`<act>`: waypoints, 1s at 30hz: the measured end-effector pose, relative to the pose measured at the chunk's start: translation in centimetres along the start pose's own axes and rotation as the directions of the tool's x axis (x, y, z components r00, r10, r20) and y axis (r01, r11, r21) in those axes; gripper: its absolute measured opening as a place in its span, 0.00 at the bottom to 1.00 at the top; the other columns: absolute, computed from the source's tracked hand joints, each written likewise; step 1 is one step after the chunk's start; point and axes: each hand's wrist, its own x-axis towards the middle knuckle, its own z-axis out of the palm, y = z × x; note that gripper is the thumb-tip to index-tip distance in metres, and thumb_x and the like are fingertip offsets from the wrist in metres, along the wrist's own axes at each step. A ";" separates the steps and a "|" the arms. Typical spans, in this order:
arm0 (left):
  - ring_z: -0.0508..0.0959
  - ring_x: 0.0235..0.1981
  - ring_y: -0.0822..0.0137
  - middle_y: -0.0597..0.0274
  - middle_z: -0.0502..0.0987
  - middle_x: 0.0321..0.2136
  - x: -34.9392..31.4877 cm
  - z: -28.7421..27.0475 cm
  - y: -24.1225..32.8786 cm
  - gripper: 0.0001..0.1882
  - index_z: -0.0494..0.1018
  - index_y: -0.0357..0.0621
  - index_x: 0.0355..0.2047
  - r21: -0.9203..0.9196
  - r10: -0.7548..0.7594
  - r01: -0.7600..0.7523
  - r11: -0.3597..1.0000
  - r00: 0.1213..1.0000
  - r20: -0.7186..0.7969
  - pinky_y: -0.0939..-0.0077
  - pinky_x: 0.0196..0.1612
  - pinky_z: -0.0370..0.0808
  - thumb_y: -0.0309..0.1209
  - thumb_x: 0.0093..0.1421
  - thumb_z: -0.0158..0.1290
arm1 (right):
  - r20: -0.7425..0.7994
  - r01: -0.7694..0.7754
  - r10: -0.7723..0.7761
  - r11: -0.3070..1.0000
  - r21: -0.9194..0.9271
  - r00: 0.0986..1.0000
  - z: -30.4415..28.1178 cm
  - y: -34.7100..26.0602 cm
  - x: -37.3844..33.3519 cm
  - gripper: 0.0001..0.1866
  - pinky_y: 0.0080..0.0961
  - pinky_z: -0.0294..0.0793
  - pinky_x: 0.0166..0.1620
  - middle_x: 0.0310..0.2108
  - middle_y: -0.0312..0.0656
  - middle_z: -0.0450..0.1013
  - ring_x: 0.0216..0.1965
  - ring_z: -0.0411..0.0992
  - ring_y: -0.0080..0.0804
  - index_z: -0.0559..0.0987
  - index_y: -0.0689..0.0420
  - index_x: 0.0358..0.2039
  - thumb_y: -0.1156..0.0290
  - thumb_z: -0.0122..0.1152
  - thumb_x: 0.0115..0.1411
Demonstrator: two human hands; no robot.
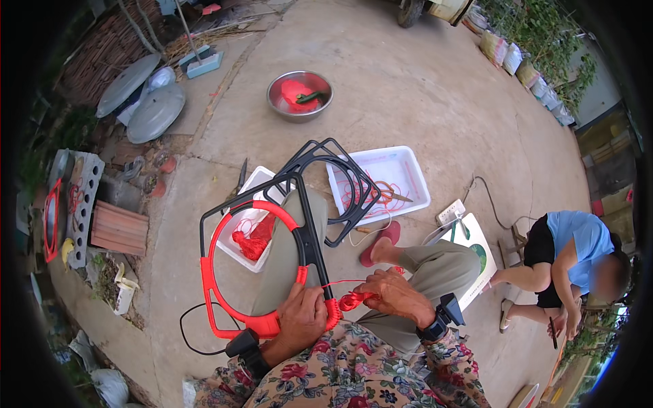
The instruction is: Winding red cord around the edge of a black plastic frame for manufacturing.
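Across my lap lies a black frame (253, 197) with a round ring, much of it wrapped in red cord (208, 279). My left hand (303, 314) is closed on the frame's near right side, beside the wrapped corner. In my right hand (400, 296), to the right of the frame, is a small bundle of red cord (352, 300), pinched in the fingers. A thin red strand runs between the bundle and the frame near my left hand. Just beyond, a second black frame (350, 216) without red wrapping leans over a white tray.
The left white tray (226, 246) holds red cord. The right white tray (412, 163) holds scissors (393, 196) and loose red strands. Farther off stands a metal bowl (277, 109). A power strip (450, 212) lies near a white box (484, 234). Another person (571, 238) sits at right.
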 end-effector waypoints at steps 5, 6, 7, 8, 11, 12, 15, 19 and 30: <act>0.73 0.27 0.57 0.56 0.73 0.23 -0.3 -0.2 0.2 0.12 0.70 0.37 0.34 0.082 -0.034 0.028 0.996 0.997 0.074 0.64 0.26 0.70 0.21 0.47 0.54 | 0.004 0.020 -0.020 1.000 0.007 1.000 1.9 -1.6 1.9 0.17 0.35 0.62 0.45 0.34 0.40 0.73 0.41 0.68 0.40 0.76 0.53 0.42 0.71 0.62 0.50; 0.73 0.27 0.57 0.56 0.73 0.23 -0.4 -0.2 0.0 0.12 0.70 0.37 0.34 0.083 -0.035 0.029 0.996 0.997 0.074 0.64 0.26 0.70 0.21 0.47 0.54 | 0.009 -0.021 0.021 0.996 0.081 1.000 1.9 -1.9 2.3 0.16 0.35 0.62 0.44 0.34 0.40 0.72 0.41 0.68 0.40 0.75 0.54 0.42 0.71 0.61 0.51; 0.73 0.27 0.57 0.56 0.73 0.23 -0.5 -0.2 -0.3 0.13 0.71 0.37 0.35 0.108 -0.011 0.003 0.994 0.997 0.079 0.64 0.27 0.70 0.22 0.47 0.54 | 0.010 -0.021 0.020 0.996 0.082 1.000 2.2 -2.0 2.7 0.16 0.35 0.62 0.44 0.34 0.40 0.72 0.41 0.68 0.40 0.75 0.54 0.42 0.71 0.61 0.51; 0.72 0.27 0.56 0.56 0.73 0.23 -0.6 -0.2 -0.3 0.14 0.71 0.36 0.37 0.132 0.014 -0.025 0.991 0.996 0.084 0.64 0.28 0.70 0.23 0.47 0.54 | -0.043 -0.024 0.028 0.995 0.099 0.999 2.5 -1.8 3.0 0.15 0.35 0.62 0.44 0.35 0.41 0.72 0.41 0.68 0.40 0.75 0.55 0.41 0.71 0.61 0.51; 0.72 0.27 0.56 0.55 0.72 0.23 -0.6 -0.8 0.3 0.17 0.71 0.35 0.40 0.154 -0.067 0.045 0.987 0.988 0.141 0.64 0.28 0.70 0.24 0.48 0.54 | -0.116 -0.021 0.029 0.998 0.064 0.993 3.2 -1.7 3.7 0.14 0.35 0.62 0.44 0.35 0.43 0.73 0.41 0.69 0.41 0.75 0.56 0.40 0.71 0.61 0.52; 0.72 0.27 0.56 0.55 0.72 0.23 -0.7 -0.9 0.2 0.17 0.71 0.35 0.40 0.155 -0.067 0.045 0.987 0.988 0.141 0.64 0.28 0.70 0.24 0.48 0.54 | -0.137 -0.017 0.019 1.000 0.013 0.990 3.5 -1.7 3.9 0.14 0.36 0.63 0.43 0.34 0.44 0.73 0.40 0.69 0.42 0.74 0.56 0.40 0.71 0.61 0.52; 0.73 0.28 0.52 0.51 0.72 0.25 -0.8 -1.0 -0.1 0.17 0.71 0.37 0.43 0.108 -0.034 0.012 0.994 0.979 0.201 0.60 0.28 0.70 0.24 0.50 0.53 | -0.282 -0.001 0.008 1.000 0.026 0.959 4.5 -1.2 4.5 0.13 0.34 0.66 0.37 0.32 0.46 0.73 0.35 0.71 0.40 0.74 0.57 0.40 0.74 0.59 0.53; 0.73 0.24 0.51 0.50 0.72 0.24 -1.1 -0.8 -0.2 0.19 0.70 0.34 0.46 0.078 -0.080 0.072 0.994 0.990 0.114 0.60 0.27 0.70 0.23 0.52 0.50 | -0.117 -0.093 0.148 0.919 0.383 0.982 4.1 -1.5 4.6 0.14 0.32 0.70 0.36 0.32 0.41 0.76 0.32 0.74 0.35 0.75 0.58 0.42 0.74 0.60 0.54; 0.75 0.15 0.65 0.52 0.72 0.15 -2.0 0.3 -1.6 0.20 0.67 0.31 0.50 -0.231 -0.293 0.315 0.921 0.948 0.124 0.70 0.21 0.70 0.24 0.56 0.49 | 0.197 -0.215 0.089 0.292 0.932 0.976 5.4 -2.7 3.6 0.15 0.11 0.67 0.32 0.30 0.28 0.71 0.31 0.65 0.12 0.75 0.58 0.48 0.78 0.56 0.59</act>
